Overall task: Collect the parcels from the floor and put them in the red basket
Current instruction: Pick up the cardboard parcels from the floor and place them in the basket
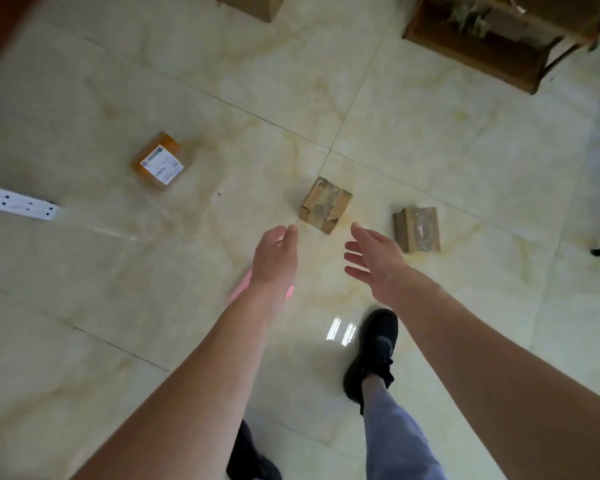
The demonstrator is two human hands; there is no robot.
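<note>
Head view, looking down on a glossy cream marble-patterned tile floor (430, 150) with dark grout lines crossing near the centre.

Three parcels lie on the floor, all closed. A small brown cardboard box bound in worn clear tape (325, 205) sits at frame centre, just beyond the grout crossing, one corner turned toward the camera. A second taped brown cardboard box (417, 229) lies just to its right, apart from it. An orange-brown taped box with a white printed shipping label (160, 161) rests well off to the left, label side up. Contents of all three hidden. No red basket in view.

Left hand (276, 252) reaches forward at lower centre, fingers loosely curled, thumb and forefinger tips close together; it holds nothing. Its fingertips are just short of the centre box's near left edge, not touching. Right hand (374, 259) reaches forward beside it, spread wide with fingers straight and parted, palm facing left; empty too. It hangs between the centre box and the right box, touching neither.

A black lace-up shoe (373, 355) with a grey trouser leg (395, 438) steps forward at lower centre; a second dark shoe (250, 459) shows at the bottom edge.

Upper right: a dark wooden open-sided shelf unit (482, 46) with blurred greenish items inside, not identifiable. Top centre: the corner of a large brown cardboard carton (253, 5), cut off by the frame. Left edge: a white perforated metal strip (18, 204) lying flat.
</note>
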